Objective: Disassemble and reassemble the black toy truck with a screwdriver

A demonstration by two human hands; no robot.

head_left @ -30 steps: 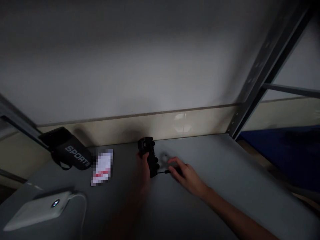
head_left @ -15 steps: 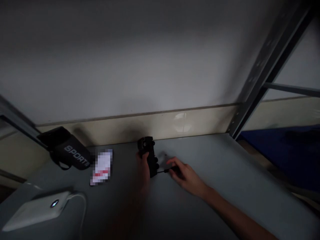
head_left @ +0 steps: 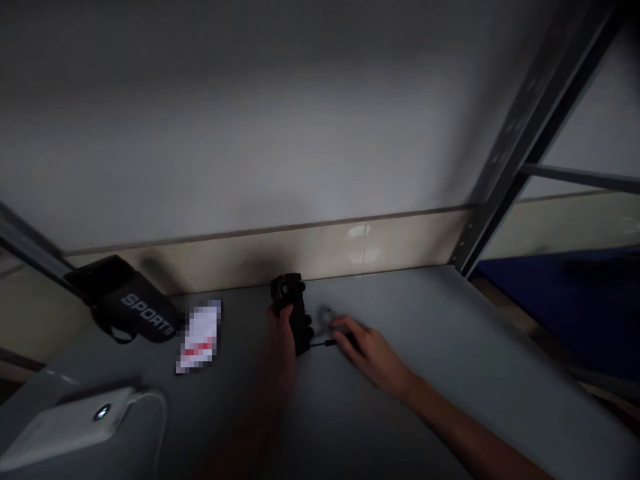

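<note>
My left hand [head_left: 281,333] is wrapped around a small black device [head_left: 293,310] that stands on the grey table [head_left: 450,333] near the wall. My right hand [head_left: 370,350] pinches a thin black tool [head_left: 325,343], its tip pointing at the lower side of the device. The scene is dark and the fingers are partly blurred.
At the left lie a black pouch marked SPORT [head_left: 125,303], a white and red card [head_left: 197,337] and a white power bank [head_left: 65,423] with a lit dot and a white cable. A metal rack post [head_left: 520,147] rises at the right; blue material [head_left: 565,300] lies beyond it.
The view has shifted slightly, so everything sits a little further left. Both hands stay at the device, the right hand barely moved.
</note>
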